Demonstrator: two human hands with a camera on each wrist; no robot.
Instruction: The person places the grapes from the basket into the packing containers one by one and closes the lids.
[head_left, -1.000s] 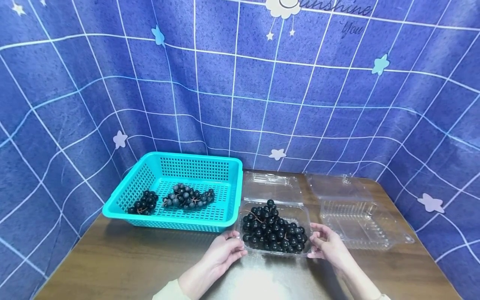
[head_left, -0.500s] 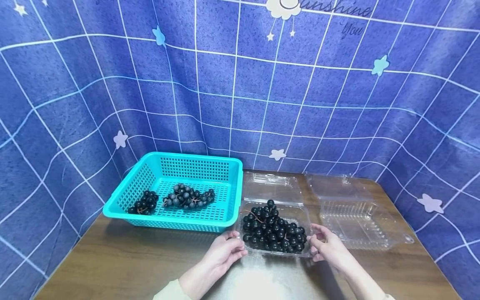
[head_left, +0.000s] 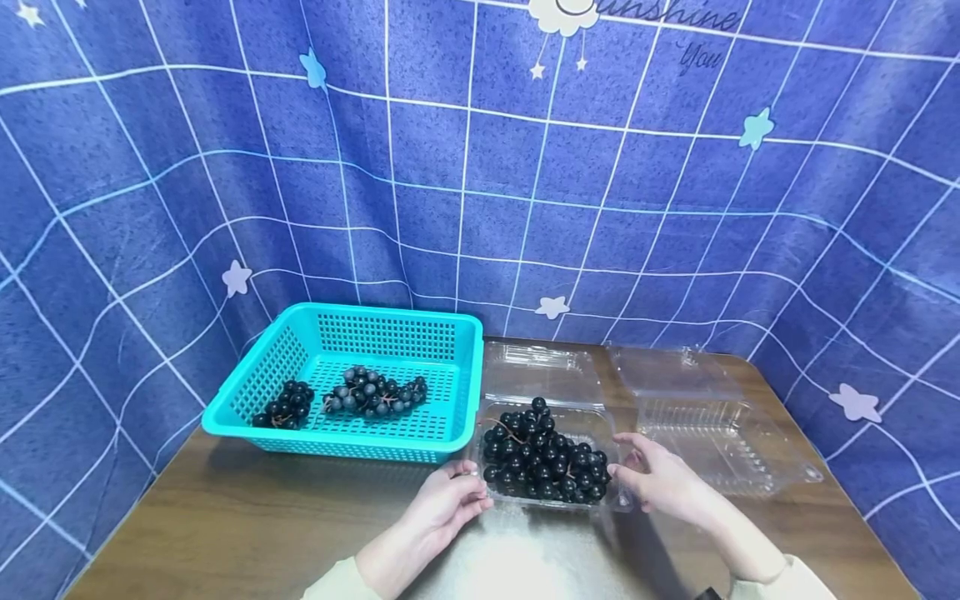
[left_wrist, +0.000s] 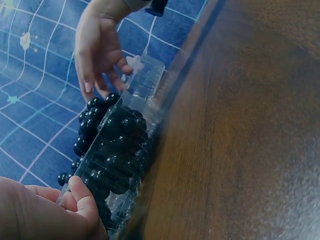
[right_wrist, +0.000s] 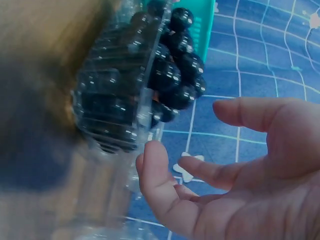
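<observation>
A clear plastic clamshell box (head_left: 543, 505) stands on the table with its lid (head_left: 542, 377) folded back. Inside is a heaped bunch of black grapes (head_left: 542, 460), rising above the rim. At the front left corner my left hand (head_left: 447, 503) pinches the box's rim between thumb and fingers, also plain in the left wrist view. My right hand (head_left: 660, 478) hovers at the box's right side, thumb and fingers apart, close by the grapes. Nothing lies between its fingers in the right wrist view.
To the left, a turquoise plastic basket (head_left: 345, 448) holds two more bunches, a small one (head_left: 287, 405) and a larger one (head_left: 377, 393). A second open clamshell box (head_left: 712, 450) lies on the right. Behind the wooden table (head_left: 247, 533) hangs a blue gridded curtain (head_left: 420, 167).
The right hand has let go of the box's right rim, and its fingers have spread and lifted toward the grapes. The left hand keeps its place at the corner.
</observation>
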